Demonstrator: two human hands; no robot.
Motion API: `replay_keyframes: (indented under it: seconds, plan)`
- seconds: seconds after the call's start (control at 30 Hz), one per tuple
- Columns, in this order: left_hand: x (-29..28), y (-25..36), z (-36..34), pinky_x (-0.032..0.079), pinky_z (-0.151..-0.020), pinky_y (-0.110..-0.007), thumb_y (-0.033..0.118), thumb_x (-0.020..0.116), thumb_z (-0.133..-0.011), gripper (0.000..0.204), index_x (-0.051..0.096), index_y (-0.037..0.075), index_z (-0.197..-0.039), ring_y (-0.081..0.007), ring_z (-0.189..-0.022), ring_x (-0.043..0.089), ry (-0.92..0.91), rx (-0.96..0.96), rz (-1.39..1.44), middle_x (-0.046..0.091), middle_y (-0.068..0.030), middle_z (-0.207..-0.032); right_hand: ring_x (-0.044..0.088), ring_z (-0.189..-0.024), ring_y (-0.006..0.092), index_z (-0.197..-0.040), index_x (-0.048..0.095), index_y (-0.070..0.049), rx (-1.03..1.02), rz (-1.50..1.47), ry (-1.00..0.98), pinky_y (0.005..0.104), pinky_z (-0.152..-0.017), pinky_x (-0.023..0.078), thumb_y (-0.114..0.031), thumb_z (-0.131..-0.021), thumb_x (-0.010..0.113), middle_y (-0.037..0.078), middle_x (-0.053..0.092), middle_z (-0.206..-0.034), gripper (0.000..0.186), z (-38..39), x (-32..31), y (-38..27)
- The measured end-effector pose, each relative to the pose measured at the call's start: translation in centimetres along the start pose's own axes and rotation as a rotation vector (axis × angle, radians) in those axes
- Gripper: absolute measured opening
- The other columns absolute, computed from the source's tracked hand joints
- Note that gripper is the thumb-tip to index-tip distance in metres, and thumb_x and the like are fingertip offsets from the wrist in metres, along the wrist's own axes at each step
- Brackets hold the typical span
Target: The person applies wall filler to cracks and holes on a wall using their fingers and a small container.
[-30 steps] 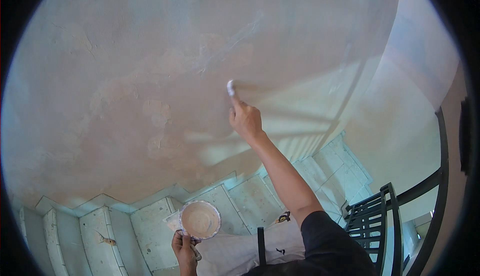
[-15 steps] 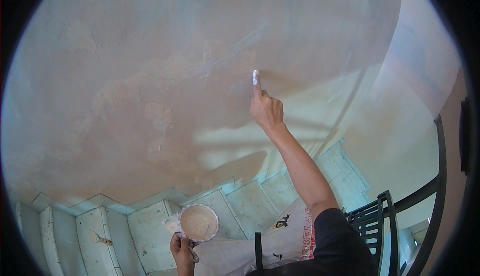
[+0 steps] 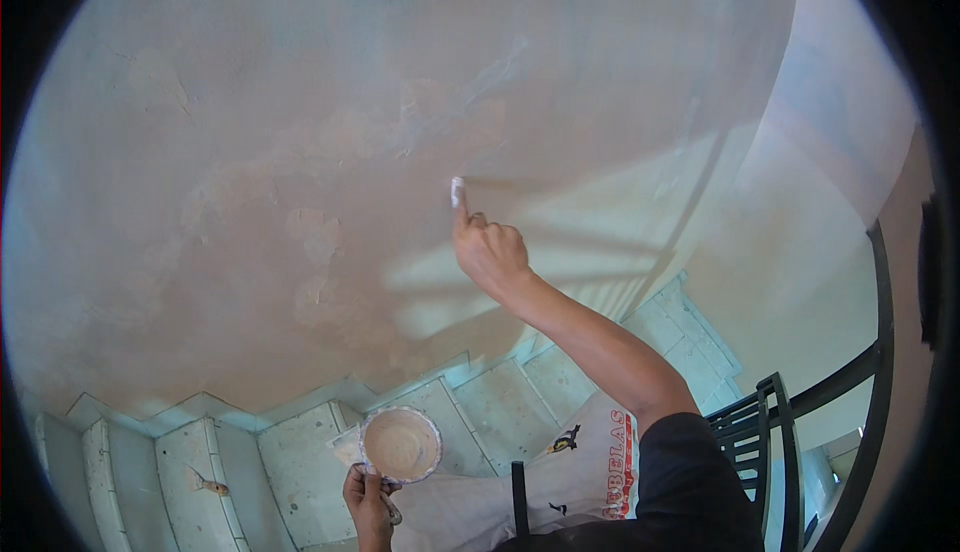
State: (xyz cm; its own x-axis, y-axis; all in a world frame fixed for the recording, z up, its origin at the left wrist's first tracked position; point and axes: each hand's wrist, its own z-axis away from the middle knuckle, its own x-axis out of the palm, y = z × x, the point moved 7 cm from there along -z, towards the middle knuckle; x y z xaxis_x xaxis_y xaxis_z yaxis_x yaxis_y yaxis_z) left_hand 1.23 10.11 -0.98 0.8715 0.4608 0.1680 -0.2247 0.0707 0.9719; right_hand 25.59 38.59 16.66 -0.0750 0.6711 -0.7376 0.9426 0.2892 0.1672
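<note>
Below cup (image 3: 438,445), left hand's (image 3: 369,504) forearm (image 3: 375,541) cropped.

We see the left hand (image 3: 370,505) gripping a round cup (image 3: 437,457) of beige paste at the near side, thumb on its rim. Right hand (image 3: 490,254): index finger (image 3: 457,193) extended, tip coated white, other fingers curled; we place it at the patchy wall (image 3: 250,202), contact uncertain. Tiled steps (image 3: 300,472) run along the wall's foot; on one at left we note a small brown object (image 3: 212,487), kind unclear. Dark railing (image 3: 882,297) at right.
</note>
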Motion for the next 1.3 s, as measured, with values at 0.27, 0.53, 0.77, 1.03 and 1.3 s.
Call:
replay_keyframes:
  seconds: [0.27, 0.53, 0.77, 1.03, 1.3]
  plan:
    - [0.1, -0.4, 0.1, 0.052, -0.057, -0.026, 0.014, 0.054, -0.093, 0.011, 0.056, 0.004, -0.09, -0.0088, -0.059, 0.055, -0.03, -0.001, 0.007, 0.06, -0.0025, -0.076, 0.058, -0.048, 0.0351, -0.145, 0.009, 0.003, 0.418, -0.434, 0.066, 0.0465, -0.048, 0.048, -0.009, -0.081, 0.052, 0.02, 0.061, -0.062, 0.078, -0.5, 2.0, 8.4]
    - [-0.4, -0.1, 0.3, 0.052, -0.058, -0.027, 0.013, 0.054, -0.094, 0.011, 0.055, 0.003, -0.089, -0.0087, -0.061, 0.056, 0.014, -0.013, -0.009, 0.06, -0.0036, -0.076, 0.058, -0.046, 0.0341, -0.146, 0.01, 0.003, 0.249, -0.381, 0.034, 0.0443, -0.047, 0.049, -0.007, -0.079, 0.053, 0.019, 0.06, -0.06, 0.08, -0.1, 1.8, 5.3]
    - [-0.2, -0.4, 0.3, 0.052, -0.057, -0.026, 0.014, 0.053, -0.094, 0.011, 0.056, 0.004, -0.09, -0.0092, -0.061, 0.057, 0.009, -0.004, 0.014, 0.06, -0.0029, -0.077, 0.054, -0.039, 0.0195, -0.14, 0.026, 0.011, 0.247, 0.069, 0.062, 0.0374, -0.037, 0.046, -0.006, -0.075, 0.057, 0.01, 0.056, -0.054, 0.073, -1.7, 2.2, 6.7]
    - [0.4, -0.5, -0.1, 0.052, -0.058, -0.027, 0.013, 0.053, -0.094, 0.012, 0.055, 0.003, -0.089, -0.0099, -0.059, 0.056, -0.038, -0.007, 0.013, 0.06, -0.0039, -0.075, 0.051, -0.04, 0.0119, -0.133, 0.038, 0.013, 0.194, 0.313, 0.037, 0.0332, -0.031, 0.041, -0.01, -0.07, 0.06, 0.003, 0.052, -0.053, 0.071, -3.2, 1.9, 4.2]
    - [0.7, -0.6, 0.5, 0.051, -0.057, -0.026, 0.013, 0.052, -0.093, 0.009, 0.055, 0.006, -0.089, -0.0081, -0.061, 0.055, -0.055, 0.016, 0.024, 0.058, -0.0012, -0.075, 0.053, -0.04, 0.0159, -0.137, 0.033, 0.011, -0.118, 0.064, 0.048, 0.0351, -0.034, 0.044, -0.009, -0.073, 0.058, 0.008, 0.054, -0.055, 0.072, 1.1, 0.9, 1.4]
